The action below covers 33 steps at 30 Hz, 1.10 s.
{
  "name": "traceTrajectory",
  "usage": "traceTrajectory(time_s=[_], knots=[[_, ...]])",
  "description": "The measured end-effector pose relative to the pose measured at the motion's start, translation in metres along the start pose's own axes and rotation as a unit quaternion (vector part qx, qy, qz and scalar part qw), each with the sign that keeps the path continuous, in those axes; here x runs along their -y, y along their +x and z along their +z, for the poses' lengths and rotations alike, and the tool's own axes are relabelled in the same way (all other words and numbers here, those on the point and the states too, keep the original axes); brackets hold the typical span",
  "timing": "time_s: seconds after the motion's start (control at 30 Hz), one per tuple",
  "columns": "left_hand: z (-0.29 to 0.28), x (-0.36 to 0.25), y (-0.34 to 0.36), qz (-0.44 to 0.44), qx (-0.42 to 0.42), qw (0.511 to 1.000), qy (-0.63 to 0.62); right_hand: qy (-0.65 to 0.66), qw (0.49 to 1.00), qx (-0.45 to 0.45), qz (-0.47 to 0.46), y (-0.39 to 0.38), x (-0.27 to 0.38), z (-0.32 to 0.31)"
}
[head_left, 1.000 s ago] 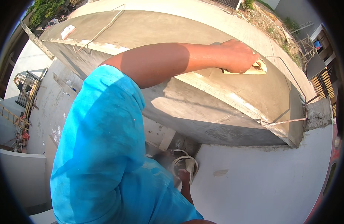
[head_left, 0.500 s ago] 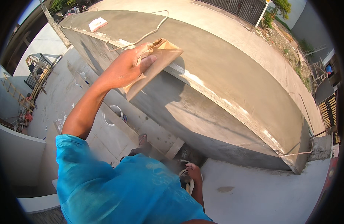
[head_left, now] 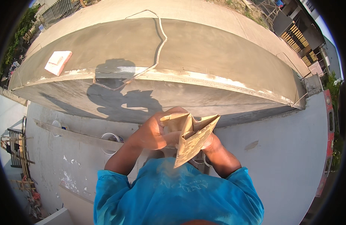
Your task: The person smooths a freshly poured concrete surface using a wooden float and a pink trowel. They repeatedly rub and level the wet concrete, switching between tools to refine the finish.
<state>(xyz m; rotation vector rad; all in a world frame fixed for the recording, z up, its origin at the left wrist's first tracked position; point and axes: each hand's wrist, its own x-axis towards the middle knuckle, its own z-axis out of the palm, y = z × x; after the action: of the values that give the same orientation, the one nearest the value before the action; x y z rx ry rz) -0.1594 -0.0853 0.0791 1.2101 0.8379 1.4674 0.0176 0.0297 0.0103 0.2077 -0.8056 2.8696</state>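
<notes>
In front of my chest, both hands hold a folded brown sheet of what looks like sandpaper [head_left: 195, 141], with darker blotches on its near face. Its folds stand partly spread at the top. My left hand [head_left: 158, 130] is closed on its left side. My right hand [head_left: 209, 144] grips it from behind on the right, its fingers mostly hidden by the sheet. Beyond my hands runs a long curved concrete wall [head_left: 218, 48], with a whitish front edge [head_left: 203, 77] along its top. Shadows of my head and hands fall on it.
A pale pinkish float [head_left: 58, 62] lies on the wall top at left. A bent cord [head_left: 161, 43] hangs over the edge. Below stand white buckets [head_left: 110, 138] beside a long plank [head_left: 79, 135]. A red level [head_left: 329, 127] is at far right.
My left hand has come back from the wall edge with the sheet to my chest. My right hand has risen from low beside me to take hold of it. The view has turned right.
</notes>
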Motion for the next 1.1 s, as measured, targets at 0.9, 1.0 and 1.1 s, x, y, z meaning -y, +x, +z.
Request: traceTrajectory(time_s=[0.9, 1.0, 1.1], knots=[[-0.109, -0.075, -0.037, 0.214, -0.505, 0.703, 0.452, -0.914, 0.109, -0.374, 0.114, 0.141, 0.233, 0.039], [-0.123, -0.089, -0.049, 0.17, -0.516, 0.748, 0.381, -0.914, 0.109, -0.374, 0.116, 0.166, 0.229, 0.03], [-0.147, -0.096, -0.054, 0.167, -0.487, 0.815, 0.268, -0.91, 0.137, -0.374, 0.112, 0.213, 0.221, 0.019]])
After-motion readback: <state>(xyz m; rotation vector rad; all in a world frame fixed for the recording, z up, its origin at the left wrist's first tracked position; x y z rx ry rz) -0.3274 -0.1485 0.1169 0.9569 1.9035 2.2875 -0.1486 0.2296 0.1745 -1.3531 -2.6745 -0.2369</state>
